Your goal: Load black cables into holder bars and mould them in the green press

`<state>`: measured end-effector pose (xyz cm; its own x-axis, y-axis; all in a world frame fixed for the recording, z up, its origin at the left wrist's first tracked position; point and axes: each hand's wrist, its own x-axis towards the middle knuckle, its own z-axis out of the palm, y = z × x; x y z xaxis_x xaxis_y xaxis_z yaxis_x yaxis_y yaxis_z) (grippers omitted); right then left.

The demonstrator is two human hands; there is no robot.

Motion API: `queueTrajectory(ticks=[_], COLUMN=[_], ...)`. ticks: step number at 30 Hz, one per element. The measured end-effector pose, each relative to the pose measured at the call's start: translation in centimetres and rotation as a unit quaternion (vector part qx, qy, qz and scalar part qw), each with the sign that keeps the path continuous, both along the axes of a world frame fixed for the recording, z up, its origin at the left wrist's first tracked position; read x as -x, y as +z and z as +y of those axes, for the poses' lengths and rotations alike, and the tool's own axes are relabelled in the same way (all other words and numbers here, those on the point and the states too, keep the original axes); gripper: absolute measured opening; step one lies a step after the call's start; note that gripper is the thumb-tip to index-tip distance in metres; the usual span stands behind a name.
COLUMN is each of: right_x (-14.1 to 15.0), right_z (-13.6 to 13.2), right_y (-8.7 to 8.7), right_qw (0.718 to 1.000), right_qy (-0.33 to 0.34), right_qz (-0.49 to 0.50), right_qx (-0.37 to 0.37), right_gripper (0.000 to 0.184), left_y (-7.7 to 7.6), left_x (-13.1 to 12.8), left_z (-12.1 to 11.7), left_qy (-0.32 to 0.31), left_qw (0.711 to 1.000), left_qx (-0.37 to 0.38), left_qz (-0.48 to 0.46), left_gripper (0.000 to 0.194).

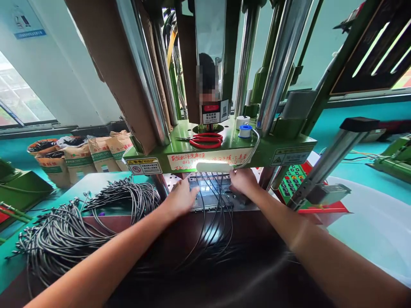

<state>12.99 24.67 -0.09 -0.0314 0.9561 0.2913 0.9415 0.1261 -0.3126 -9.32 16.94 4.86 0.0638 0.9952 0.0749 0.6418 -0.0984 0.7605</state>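
Note:
Both my hands reach under the green press platform point(224, 157) to a metal mould plate point(210, 197). My left hand point(180, 197) rests on the plate's left side, fingers curled down against it. My right hand point(244, 182) presses on the plate's right side, fingers bent over its edge. Several thin black cables point(213, 222) run from the mould toward me, between my forearms. A bright lamp strip point(212, 167) glows just above the mould.
A large bundle of grey-black cables point(73, 231) lies on the teal table at left. Red scissors point(205, 140) and tape rolls point(245, 130) sit on the green platform. Chrome columns point(279, 64) rise above. Sacks point(80, 158) stand at back left; a white tub point(369, 226) is at right.

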Motion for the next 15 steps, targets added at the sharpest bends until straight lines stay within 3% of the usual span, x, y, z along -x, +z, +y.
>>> queueTrajectory(ticks=[1,3,6,8,10,15], right_x=[0.3,1.1,2.6,3.3,3.7,3.1], right_z=[-0.9,-2.3,-3.2,-3.2,-2.9,-2.3], right_y=[0.0,-0.2,-0.5,-0.6,-0.6,-0.5], right_qw=[1.0,0.999,0.998,0.997,0.997,0.997], right_qy=[-0.012,-0.032,-0.043,-0.046,-0.046,-0.035], right_qz=[0.004,0.019,0.035,0.043,0.049,0.046], right_qx=[0.004,0.013,0.027,0.035,0.044,0.06], right_gripper=[0.035,0.036,0.037,0.036,0.035,0.034], left_y=[-0.2,-1.3,-4.3,-6.2,-7.5,-7.7], left_x=[0.6,1.8,3.6,4.4,4.7,4.0], left_z=[-2.8,-8.2,-13.8,-15.1,-15.1,-13.9], left_qy=[-0.047,-0.127,-0.176,-0.167,-0.149,-0.133], left_qw=[0.992,0.943,0.865,0.844,0.842,0.844], left_qx=[-0.091,-0.233,-0.347,-0.37,-0.362,-0.342], left_qz=[0.076,0.203,0.316,0.351,0.371,0.392], left_gripper=[0.046,0.061,0.078,0.084,0.085,0.076])
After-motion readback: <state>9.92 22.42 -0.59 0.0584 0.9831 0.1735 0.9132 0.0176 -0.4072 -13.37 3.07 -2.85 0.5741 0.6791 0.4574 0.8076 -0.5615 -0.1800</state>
